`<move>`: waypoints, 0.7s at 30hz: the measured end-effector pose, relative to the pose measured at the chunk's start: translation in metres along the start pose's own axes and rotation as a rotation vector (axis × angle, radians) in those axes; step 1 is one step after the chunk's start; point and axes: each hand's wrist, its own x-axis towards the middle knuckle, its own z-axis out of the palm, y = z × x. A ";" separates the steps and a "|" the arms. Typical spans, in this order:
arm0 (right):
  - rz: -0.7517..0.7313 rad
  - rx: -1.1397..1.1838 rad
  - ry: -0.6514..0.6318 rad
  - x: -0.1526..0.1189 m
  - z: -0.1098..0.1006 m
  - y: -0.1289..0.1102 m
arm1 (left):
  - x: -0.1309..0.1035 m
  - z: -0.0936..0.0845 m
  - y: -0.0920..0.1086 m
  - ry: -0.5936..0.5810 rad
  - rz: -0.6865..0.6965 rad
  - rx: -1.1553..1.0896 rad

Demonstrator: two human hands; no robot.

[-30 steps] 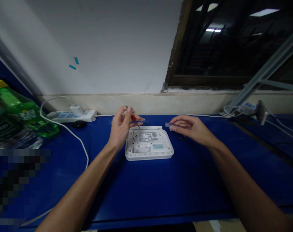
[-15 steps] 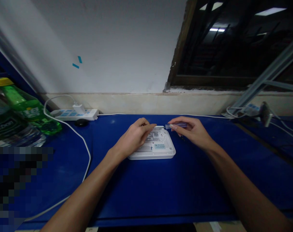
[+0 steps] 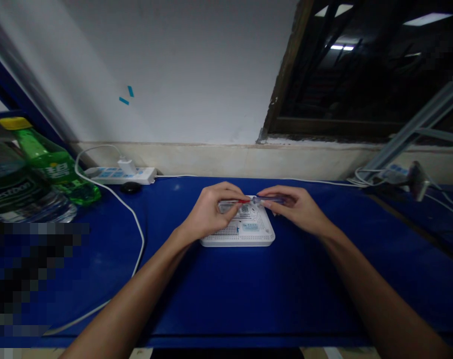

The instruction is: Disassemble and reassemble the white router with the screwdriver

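Note:
A white router (image 3: 265, 230) lies flat on the blue table, its vented, labelled underside up. Above its far half, my left hand (image 3: 215, 209) pinches a thin screwdriver shaft (image 3: 231, 201) with a red part near its right end. From the right, my right hand (image 3: 295, 207) grips a translucent bluish-purple screwdriver handle (image 3: 274, 199) between thumb and fingers. Shaft and handle are roughly in line, and their ends meet or nearly meet over the router; I cannot tell whether they are joined. My left hand hides the router's left part.
At the left stand a green bottle (image 3: 56, 167) and a larger clear bottle (image 3: 9, 187). A power strip (image 3: 144, 175) with a white plug and a black mouse-like object (image 3: 130, 187) lie near the wall. A white cable (image 3: 138, 224) runs down the table's left side. Cables and a metal frame (image 3: 405, 132) stand at right.
My hands have come closer together over the router. The red-marked shaft now shows in my left fingers, its end brought to the handle in my right hand. The view has shifted slightly.

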 end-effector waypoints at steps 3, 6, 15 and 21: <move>-0.004 0.008 0.000 -0.001 0.002 0.001 | 0.000 0.001 0.002 0.055 -0.128 -0.117; -0.007 -0.006 0.001 -0.002 0.002 0.000 | 0.001 0.002 0.003 0.098 -0.290 -0.256; -0.033 -0.071 -0.086 -0.006 0.004 -0.003 | -0.001 0.001 0.004 -0.024 -0.305 -0.347; 0.002 -0.046 -0.206 -0.006 0.006 -0.002 | -0.001 0.003 0.002 -0.042 -0.258 -0.339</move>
